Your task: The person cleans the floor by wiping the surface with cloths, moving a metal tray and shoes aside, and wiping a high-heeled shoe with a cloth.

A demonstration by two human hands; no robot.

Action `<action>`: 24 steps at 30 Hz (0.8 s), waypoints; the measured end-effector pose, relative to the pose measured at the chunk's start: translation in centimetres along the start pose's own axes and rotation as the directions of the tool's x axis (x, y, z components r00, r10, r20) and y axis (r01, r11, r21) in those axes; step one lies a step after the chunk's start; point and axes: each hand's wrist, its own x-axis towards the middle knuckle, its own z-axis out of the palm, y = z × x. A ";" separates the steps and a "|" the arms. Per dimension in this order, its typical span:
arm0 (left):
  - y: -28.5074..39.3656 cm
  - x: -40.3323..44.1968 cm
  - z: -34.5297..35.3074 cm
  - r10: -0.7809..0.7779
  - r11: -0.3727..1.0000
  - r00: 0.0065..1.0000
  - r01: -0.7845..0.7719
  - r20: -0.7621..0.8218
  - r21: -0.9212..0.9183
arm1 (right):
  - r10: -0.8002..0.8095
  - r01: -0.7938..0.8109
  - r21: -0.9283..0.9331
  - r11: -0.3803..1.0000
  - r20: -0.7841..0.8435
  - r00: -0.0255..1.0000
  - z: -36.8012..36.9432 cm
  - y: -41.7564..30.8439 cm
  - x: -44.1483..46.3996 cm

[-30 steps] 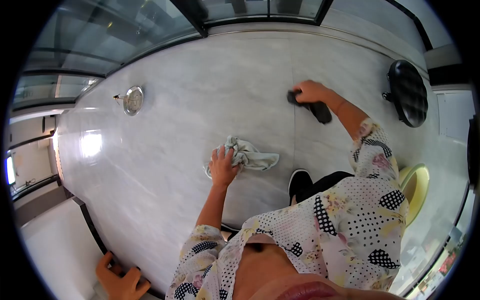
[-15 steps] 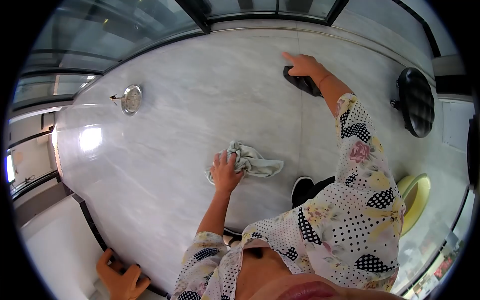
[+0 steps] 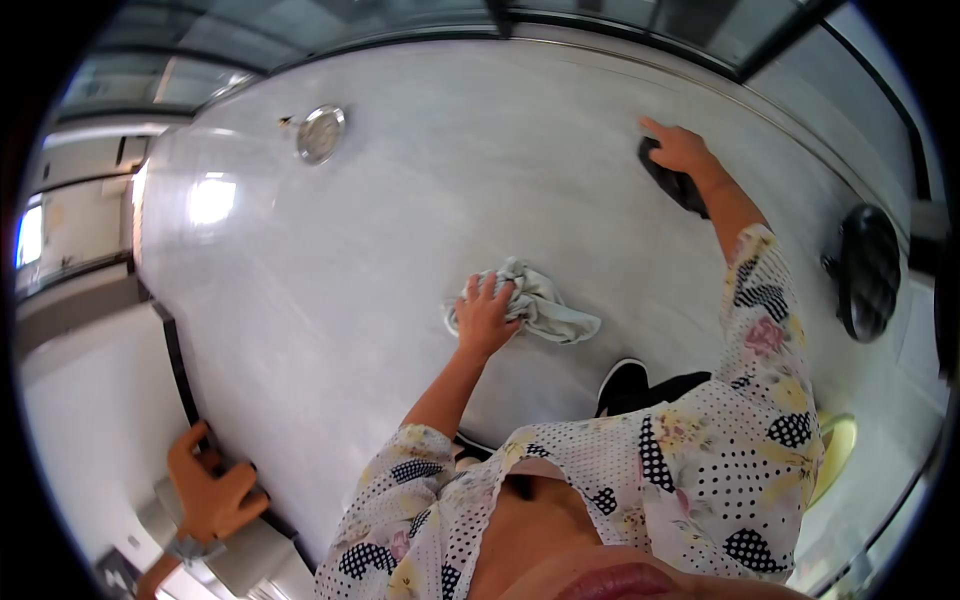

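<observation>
My left hand (image 3: pixel 487 315) presses down on a crumpled pale grey-green cloth (image 3: pixel 545 308) on the light floor, its fingers bent over the fabric. Off to the upper right, my right hand (image 3: pixel 682 150) is at a limp-looking flat black item (image 3: pixel 672 182), whose kind I cannot make out. The index finger there points forward while the other fingers curl at the item's edge. A black shoe (image 3: pixel 625 388) of mine is on the floor below the cloth.
A round shiny metal piece with a short stem (image 3: pixel 320 135) is at upper left. A black cushioned stool (image 3: pixel 867 272) and a yellow basin (image 3: pixel 835 455) are on the right. A brown chair (image 3: pixel 212 490) stands at lower left. Dark-framed glass panels (image 3: pixel 420 18) border the floor.
The view has turned, so the floor and surroundings have shifted in the picture. My left hand stays on the cloth, and my right hand stays at the black item.
</observation>
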 end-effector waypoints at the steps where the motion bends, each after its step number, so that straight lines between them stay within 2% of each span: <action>1: -0.1 -0.1 -0.1 -0.006 1.000 1.000 0.006 -0.002 -0.007 | -0.001 0.001 0.039 0.999 -0.001 1.000 0.2 -0.1 -0.2; 4: -0.3 -0.1 0.1 0.003 0.999 1.000 -0.004 -0.017 -0.044 | 0.083 -0.091 0.145 0.985 0.061 0.995 1.4 0.5 -0.8; 7: -0.8 -0.4 0.7 0.034 0.997 0.992 -0.042 -0.119 -0.070 | 0.112 -0.090 0.299 0.950 -0.058 0.992 2.2 1.5 -1.1; 10: -1.0 -0.5 0.1 0.053 0.980 0.993 -0.072 -0.107 -0.183 | 0.090 -0.015 0.325 0.946 -0.218 0.972 1.3 1.5 0.8; 13: 0.0 -1.3 1.6 0.078 0.876 0.989 -0.128 -0.126 -0.466 | 0.078 0.029 0.269 0.963 -0.379 0.922 0.1 0.0 3.9; 16: 4.6 -3.1 2.5 0.175 0.738 0.976 -0.216 -0.128 -0.639 | 0.086 0.054 0.232 0.971 -0.553 0.829 0.9 0.0 7.2; 19: 8.0 -4.6 2.5 0.187 0.652 0.982 -0.131 -0.009 -0.747 | 0.046 0.124 0.247 0.961 -0.587 0.809 1.2 -3.0 9.3; 22: 7.4 -5.4 2.3 0.194 0.617 0.980 -0.155 -0.042 -0.771 | -0.064 0.092 0.047 0.995 -0.410 0.910 3.1 -6.4 11.5; 24: 5.9 -5.9 1.9 0.082 0.659 0.994 -0.109 -0.073 -0.744 | -0.109 0.020 -0.231 0.973 -0.379 0.919 2.5 -10.8 6.9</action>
